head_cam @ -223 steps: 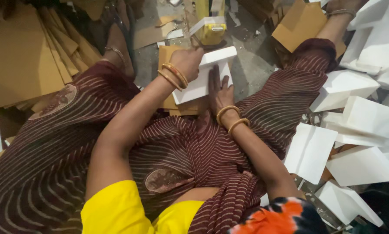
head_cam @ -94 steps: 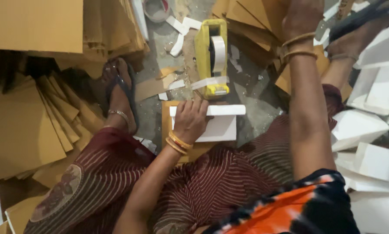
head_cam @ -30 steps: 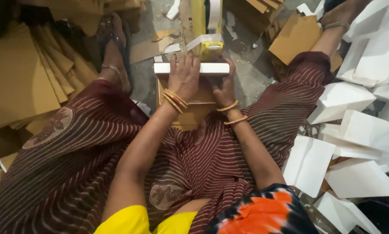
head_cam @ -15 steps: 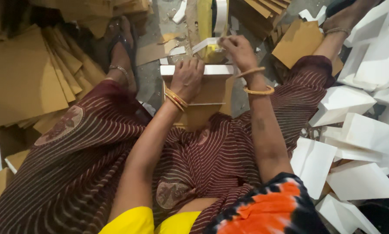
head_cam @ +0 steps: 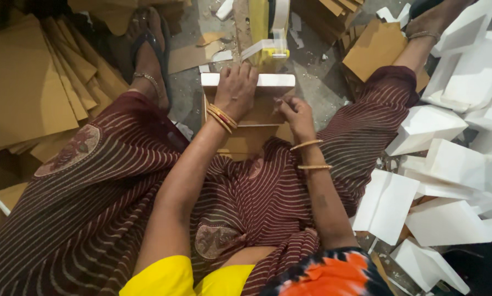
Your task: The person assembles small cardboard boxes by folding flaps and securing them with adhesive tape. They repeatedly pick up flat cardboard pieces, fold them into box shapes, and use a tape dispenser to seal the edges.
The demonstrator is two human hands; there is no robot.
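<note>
Left hand [head_cam: 236,87] fingers spread flat on smooth white-edged cardboard box [head_cam: 257,112], right hand [head_cam: 294,111] fingers pinching its side

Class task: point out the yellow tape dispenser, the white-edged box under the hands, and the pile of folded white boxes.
yellow tape dispenser [head_cam: 267,33]: head view, its yellow body.
white-edged box [head_cam: 276,81]: head view, its white top edge.
folded white boxes [head_cam: 443,164]: head view, one box's flat face.

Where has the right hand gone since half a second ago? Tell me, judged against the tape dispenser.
Yes. The right hand has come back from the tape dispenser toward the body, now at the box front.
</note>
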